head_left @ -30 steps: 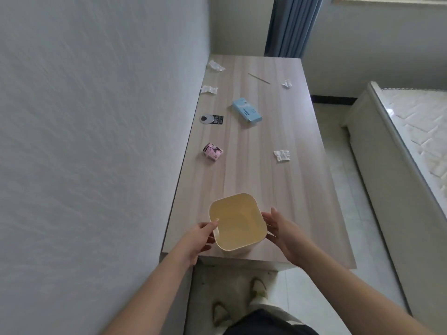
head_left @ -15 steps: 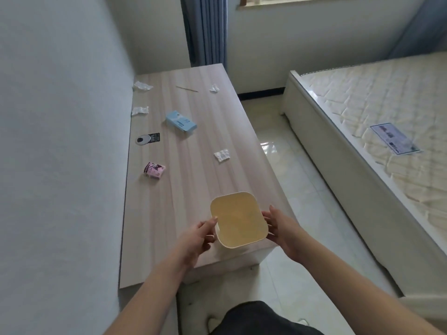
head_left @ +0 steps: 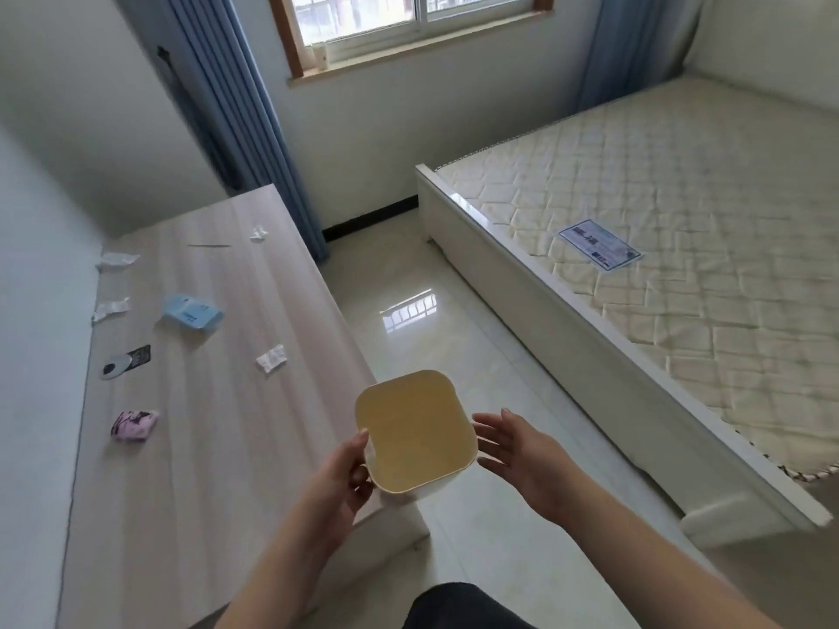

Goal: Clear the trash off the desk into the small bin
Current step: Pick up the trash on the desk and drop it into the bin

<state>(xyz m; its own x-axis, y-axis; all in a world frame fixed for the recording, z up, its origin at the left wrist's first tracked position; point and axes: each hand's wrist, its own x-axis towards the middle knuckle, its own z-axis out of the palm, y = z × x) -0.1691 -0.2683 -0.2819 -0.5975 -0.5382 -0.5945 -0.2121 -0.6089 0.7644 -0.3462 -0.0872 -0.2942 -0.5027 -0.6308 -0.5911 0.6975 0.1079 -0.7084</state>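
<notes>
Small cream bin [head_left: 415,431], square with rounded corners, open mouth up, at the near right corner of the wooden desk [head_left: 204,447], partly past the desk's right edge over the tiled floor [head_left: 454,320]; whether resting on the desktop or lifted clear, cannot tell. Nothing visible inside.

Left hand [head_left: 338,481] at 8 o'clock of the bin, thumb on the rim and fingers curled round the left wall, grasping it. Right hand [head_left: 517,451] at 3 o'clock of the bin, palm spread, fingers extended and apart from the wall, released.

Scattered trash on the desk, all well apart from the bin: pink wrapper [head_left: 134,424] at 9 o'clock, white crumpled paper [head_left: 271,357] at 11 o'clock, blue tissue pack [head_left: 193,313] beyond it, two clear crumpled wrappers [head_left: 111,307] and [head_left: 117,260] along the wall edge, thin stick [head_left: 209,245] and small white scrap [head_left: 259,233] at the far end. Black tag with a silver disc [head_left: 126,363] near the left edge.

Bare mattress [head_left: 681,229] at 2 o'clock, with a blue label [head_left: 599,245] on it. Blue curtain [head_left: 227,106] and window [head_left: 408,20] at 12 o'clock.
</notes>
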